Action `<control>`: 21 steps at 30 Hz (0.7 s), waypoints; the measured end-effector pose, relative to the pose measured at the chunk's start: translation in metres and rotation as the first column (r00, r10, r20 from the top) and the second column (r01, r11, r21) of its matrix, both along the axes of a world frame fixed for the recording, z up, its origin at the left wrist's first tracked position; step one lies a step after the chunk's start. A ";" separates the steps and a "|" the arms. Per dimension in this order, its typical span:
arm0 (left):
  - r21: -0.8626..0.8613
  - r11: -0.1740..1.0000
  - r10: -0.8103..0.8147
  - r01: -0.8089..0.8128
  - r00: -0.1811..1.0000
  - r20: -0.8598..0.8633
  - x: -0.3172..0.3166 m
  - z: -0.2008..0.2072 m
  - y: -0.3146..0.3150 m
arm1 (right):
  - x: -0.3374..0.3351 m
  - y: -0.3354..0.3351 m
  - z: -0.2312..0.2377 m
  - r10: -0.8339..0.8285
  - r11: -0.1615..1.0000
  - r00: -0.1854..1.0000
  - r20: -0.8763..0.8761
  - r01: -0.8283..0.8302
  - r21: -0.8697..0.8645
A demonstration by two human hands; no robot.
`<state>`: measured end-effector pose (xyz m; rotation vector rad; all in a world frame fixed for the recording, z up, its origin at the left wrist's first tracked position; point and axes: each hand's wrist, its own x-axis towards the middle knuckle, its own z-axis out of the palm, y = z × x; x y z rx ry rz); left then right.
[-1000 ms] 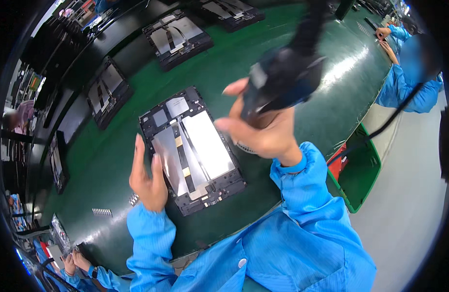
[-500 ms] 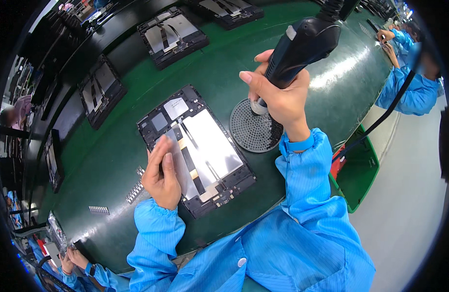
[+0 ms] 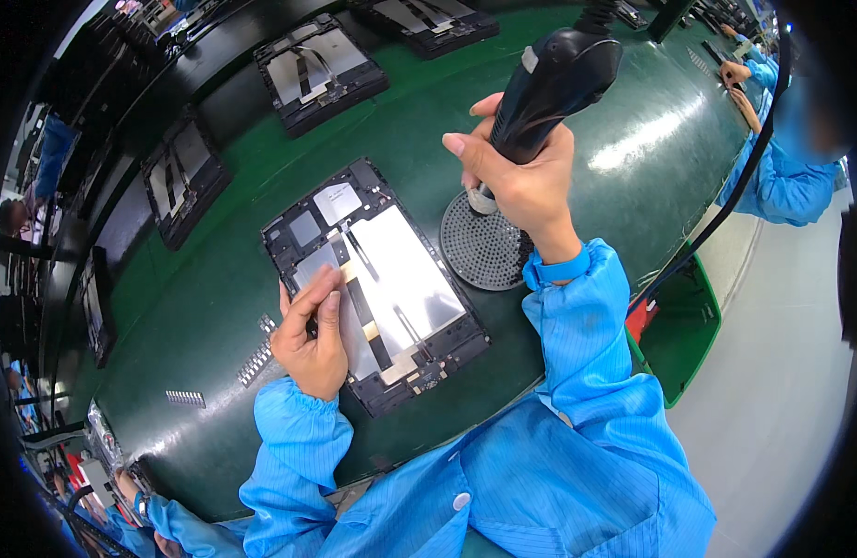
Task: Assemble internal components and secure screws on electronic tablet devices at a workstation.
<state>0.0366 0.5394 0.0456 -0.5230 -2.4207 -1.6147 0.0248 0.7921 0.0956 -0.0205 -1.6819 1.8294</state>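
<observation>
My right hand (image 3: 531,186) is wrapped round a black electric screwdriver (image 3: 549,93). Its lower end points down at a round grey perforated screw tray (image 3: 466,237), where dark screws crowd the right side. My left hand (image 3: 309,344) lies at the left edge of an opened tablet (image 3: 405,265), its fingers stretched and apart over the inside. One of its fingers sits along the outer side of the casing. Silver plates and a dark flat cable (image 3: 365,312) show inside the tablet. Whether the screwdriver tip touches the tray is hidden.
More opened tablets (image 3: 322,74) lie along the far and left side of the green table. Strips of small metal parts (image 3: 257,363) rest left of my left hand. A green bin (image 3: 693,325) stands at the right. Co-workers in blue sleeves (image 3: 782,191) sit right and lower left.
My right hand and the screwdriver have shifted slightly left and up over the tray. The left hand's fingers, blurred before, now appear steadier, slightly farther over the tablet.
</observation>
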 end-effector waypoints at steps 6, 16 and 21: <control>-0.102 0.993 0.020 -0.058 0.942 -0.334 -0.003 0.007 0.011 | 0.002 0.013 0.000 0.008 1.000 1.000 0.000 -0.008 0.002; 0.082 0.988 0.130 -0.134 0.990 0.060 -0.001 0.023 -0.020 | 0.004 0.025 0.001 0.014 1.000 0.999 -0.034 -0.013 0.024; 0.143 0.982 0.085 -0.127 0.960 0.268 0.008 0.017 -0.035 | 0.007 0.027 0.002 -0.002 1.000 1.000 0.031 0.002 0.000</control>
